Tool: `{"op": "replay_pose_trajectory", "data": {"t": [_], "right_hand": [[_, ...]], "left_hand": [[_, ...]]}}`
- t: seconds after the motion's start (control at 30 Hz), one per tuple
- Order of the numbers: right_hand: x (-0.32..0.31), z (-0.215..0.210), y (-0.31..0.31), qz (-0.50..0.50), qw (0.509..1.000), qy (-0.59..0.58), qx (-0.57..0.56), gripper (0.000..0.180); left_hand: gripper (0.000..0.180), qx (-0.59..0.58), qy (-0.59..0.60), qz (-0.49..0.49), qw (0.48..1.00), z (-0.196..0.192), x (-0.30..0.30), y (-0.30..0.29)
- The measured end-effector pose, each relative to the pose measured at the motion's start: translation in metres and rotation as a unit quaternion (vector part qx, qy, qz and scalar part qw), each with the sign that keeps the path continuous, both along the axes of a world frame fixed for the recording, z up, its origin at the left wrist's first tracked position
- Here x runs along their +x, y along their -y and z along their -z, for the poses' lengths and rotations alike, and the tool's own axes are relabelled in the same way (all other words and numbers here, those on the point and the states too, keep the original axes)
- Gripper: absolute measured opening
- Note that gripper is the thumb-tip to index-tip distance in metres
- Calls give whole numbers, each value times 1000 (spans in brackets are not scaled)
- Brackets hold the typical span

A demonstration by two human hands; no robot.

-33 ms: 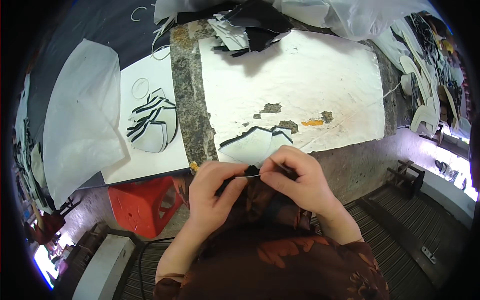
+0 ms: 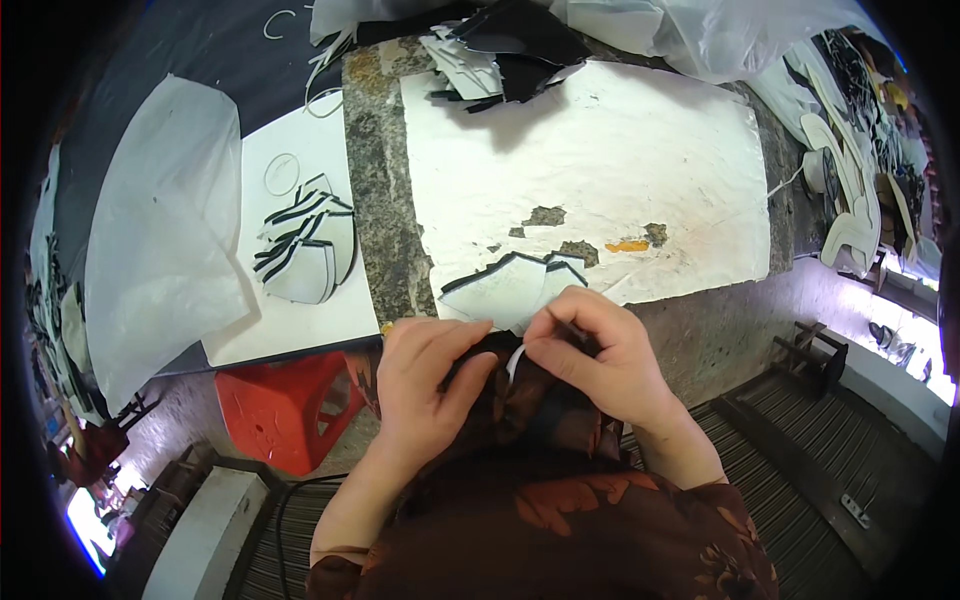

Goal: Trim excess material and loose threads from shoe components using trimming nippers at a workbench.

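Note:
A thin white strip hangs down in a short curve from my right hand, pinched between thumb and fingertips. To its left, my left hand has thumb and fingers apart with a gap between them, and I see nothing in it. Both hands are just in front of the table's near edge, over my lap. Just beyond the fingers lie white cut pieces with black edges, overlapping on the white sheet. My right hand covers part of the nearer piece.
Similar black-edged pieces are stacked at left on a white board, near a thin white ring. Translucent plastic lies further left. Black and white scraps sit at the back. A red stool stands below the table.
My left thumb and fingers have come apart and off the white strip. The strip, earlier stretched level between both hands, now hangs from my right hand.

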State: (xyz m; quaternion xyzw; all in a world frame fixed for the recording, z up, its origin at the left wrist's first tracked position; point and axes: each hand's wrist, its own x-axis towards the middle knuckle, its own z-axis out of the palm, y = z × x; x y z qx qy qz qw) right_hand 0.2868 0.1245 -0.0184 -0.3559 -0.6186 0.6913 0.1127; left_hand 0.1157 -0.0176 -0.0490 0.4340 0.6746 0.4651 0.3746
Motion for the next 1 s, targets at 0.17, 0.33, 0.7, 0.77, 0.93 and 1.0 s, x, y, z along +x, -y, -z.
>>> {"op": "replay_pose_trajectory", "data": {"t": [0.17, 0.33, 0.7, 0.77, 0.93, 1.0], "right_hand": [[-22, -17, -3, -80, 997, 10, -4, 8], [-51, 17, -14, -129, 957, 50, 254, 9], [-66, 30, -12, -121, 910, 107, 382, 9], [-66, 29, -12, -128, 911, 138, 367, 14], [-66, 31, -11, -125, 910, 133, 371, 13], [-66, 32, -11, -123, 910, 130, 373, 12]], "left_hand": [[40, 47, -340, 5, 939, 17, 5, 6], [38, 32, -378, 13, 925, 32, 13, 19], [31, 43, -391, 5, 919, 33, 15, 18], [31, 40, -389, 8, 920, 33, 16, 20], [36, 9, -411, -33, 911, 35, 22, 21], [32, 5, -415, -26, 909, 34, 20, 19]]}}
